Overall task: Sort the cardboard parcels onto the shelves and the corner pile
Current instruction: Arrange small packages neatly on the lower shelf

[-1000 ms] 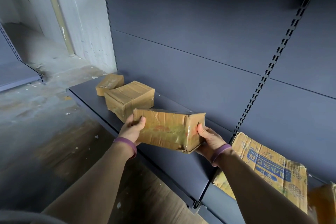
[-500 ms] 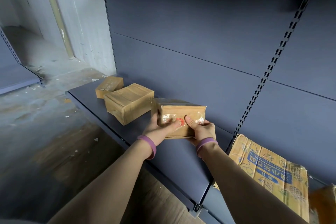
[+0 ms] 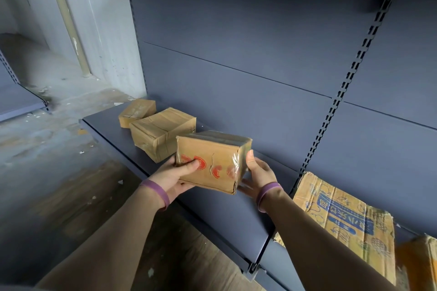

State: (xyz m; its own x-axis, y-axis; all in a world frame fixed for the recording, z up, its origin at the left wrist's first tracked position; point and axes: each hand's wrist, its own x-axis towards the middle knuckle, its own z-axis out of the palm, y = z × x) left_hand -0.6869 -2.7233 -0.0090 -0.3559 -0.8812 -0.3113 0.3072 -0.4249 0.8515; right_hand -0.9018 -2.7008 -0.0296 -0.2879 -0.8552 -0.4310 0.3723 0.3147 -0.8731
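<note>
The parcel (image 3: 212, 163) is in the air over the dark shelf (image 3: 106, 125), near the back panel and just to the right of a second parcel (image 3: 163, 132) that lies there. A third, smaller parcel (image 3: 137, 112) lies beyond that one, at the far end of the shelf. The left hand (image 3: 175, 177) holds the parcel at its left lower corner, with the thumb pressed on the front face over a red mark and the fingers curled under the bottom. The right hand (image 3: 257, 172) holds the right end, thumb on the side and fingers below. The parcel is a little tilted, and I cannot tell if its back edge touches the shelf.

I think the step is to put it down beside the other two. The wrapping looks like glossy tape, so the thumbs may slip if the grip becomes loose too early. The front lower corner is torn and could catch on the shelf. If the parcel goes down too far to the left, it may push the second parcel. If it lands too near the front lip, it may fall to the floor (image 3: 47, 160).
</note>
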